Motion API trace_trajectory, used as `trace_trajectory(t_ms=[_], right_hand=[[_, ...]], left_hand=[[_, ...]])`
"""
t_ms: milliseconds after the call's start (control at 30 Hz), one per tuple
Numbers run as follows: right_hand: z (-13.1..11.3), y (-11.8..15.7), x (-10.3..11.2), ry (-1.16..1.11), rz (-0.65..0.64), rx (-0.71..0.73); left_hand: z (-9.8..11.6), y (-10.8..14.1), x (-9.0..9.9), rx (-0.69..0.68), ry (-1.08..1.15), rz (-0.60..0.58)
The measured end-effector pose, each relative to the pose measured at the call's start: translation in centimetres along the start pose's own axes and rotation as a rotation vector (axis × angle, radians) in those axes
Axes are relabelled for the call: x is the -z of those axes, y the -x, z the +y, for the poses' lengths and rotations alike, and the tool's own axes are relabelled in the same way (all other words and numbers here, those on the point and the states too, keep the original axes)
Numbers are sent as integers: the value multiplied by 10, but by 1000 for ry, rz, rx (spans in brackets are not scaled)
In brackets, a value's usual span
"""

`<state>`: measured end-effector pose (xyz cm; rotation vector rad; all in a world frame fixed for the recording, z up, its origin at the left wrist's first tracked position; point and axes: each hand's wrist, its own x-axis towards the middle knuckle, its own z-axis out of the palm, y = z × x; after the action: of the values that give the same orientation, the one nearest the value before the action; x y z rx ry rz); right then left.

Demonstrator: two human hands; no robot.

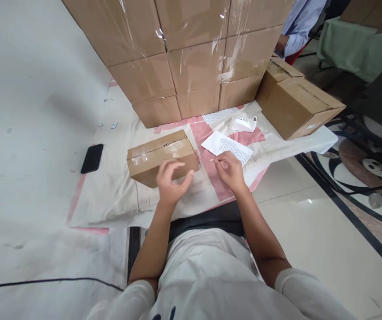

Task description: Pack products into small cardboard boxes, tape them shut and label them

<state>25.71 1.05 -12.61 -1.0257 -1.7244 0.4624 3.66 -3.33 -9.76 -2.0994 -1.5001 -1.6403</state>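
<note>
My left hand (172,182) hovers in front of a taped cardboard box (159,153), with its fingers curved and apart and nothing in them. Whether it touches the box's near side, I cannot tell. My right hand (230,172) is closed in a pinch, and a small white label (212,160) pokes out at its fingertips. Just beyond that hand lies a white sheet of labels (227,146) printed with rows of small blue outlines, its near edge partly covered by the hand.
Stacked cardboard boxes (194,62) wrapped in clear film rise at the back. A white tape dispenser (243,124), another label sheet (220,115) and larger boxes (297,98) are to the right. A black phone (92,158) lies at left. Another person's sleeve (302,22) shows behind.
</note>
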Motion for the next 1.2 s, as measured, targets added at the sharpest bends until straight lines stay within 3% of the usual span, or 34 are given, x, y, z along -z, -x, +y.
trace_trajectory(t_ms=[100, 167, 267, 400, 700, 867, 1033, 1200], right_hand=[[16, -14, -11, 107, 66, -129], [20, -25, -27, 134, 43, -170], [19, -38, -55, 153, -27, -223], [14, -44, -77, 130, -118, -260], [7, -15, -82, 66, -135, -212], [10, -14, -90, 44, -83, -180], [16, -8, -91, -317, -170, -178], [5, 33, -88, -494, -105, -231]], left_hand=[[-28, -9, 23, 47, -249, 276], [-51, -14, 40, 132, -417, 343], [-83, -17, 62, 219, -469, 229], [-108, -15, 73, 291, -316, 157], [-112, -10, 72, 376, -262, 156], [-109, -10, 71, 392, -240, 170], [-117, -11, 68, 416, -174, 186], [-111, -11, 60, 431, -22, 202]])
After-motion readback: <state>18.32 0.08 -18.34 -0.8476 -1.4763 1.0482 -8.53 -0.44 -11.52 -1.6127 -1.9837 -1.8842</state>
